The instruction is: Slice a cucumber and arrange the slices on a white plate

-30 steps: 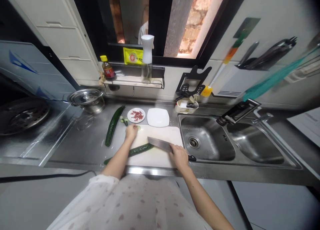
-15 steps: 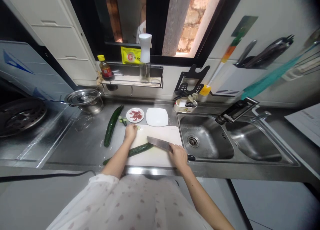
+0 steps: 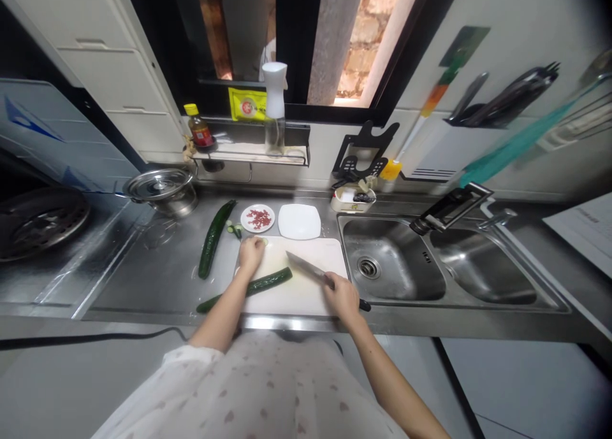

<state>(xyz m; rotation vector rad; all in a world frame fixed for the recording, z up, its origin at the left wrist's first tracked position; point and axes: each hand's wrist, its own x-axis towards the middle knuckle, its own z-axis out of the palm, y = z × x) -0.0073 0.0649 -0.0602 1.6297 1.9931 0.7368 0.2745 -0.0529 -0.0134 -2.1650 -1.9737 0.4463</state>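
My right hand (image 3: 342, 297) grips the black handle of a kitchen knife (image 3: 306, 267), whose blade is held over the white cutting board (image 3: 310, 302) and points to the far left. At the board's far left corner, my left hand (image 3: 251, 255) has its fingers pinched together at a pale cucumber slice (image 3: 264, 241). A long green cucumber (image 3: 270, 281) with a cut right end lies across the board and under my left forearm, which hides part of it. Knife and cucumber are apart. Another, whole cucumber (image 3: 215, 238) rests on the counter to the left.
Beyond the board are cucumber end pieces (image 3: 234, 229), a small plate (image 3: 245, 224) with chopped reddish bits and a white square dish (image 3: 299, 222). A double sink (image 3: 396, 286) is on the right. A lidded steel pot (image 3: 167, 194) stands at the back left, below a bottle shelf (image 3: 248, 153).
The knife blade has swung away from the cucumber's cut end, its tip moving slightly to the right and away from me. My left hand stays near the board's far left corner.
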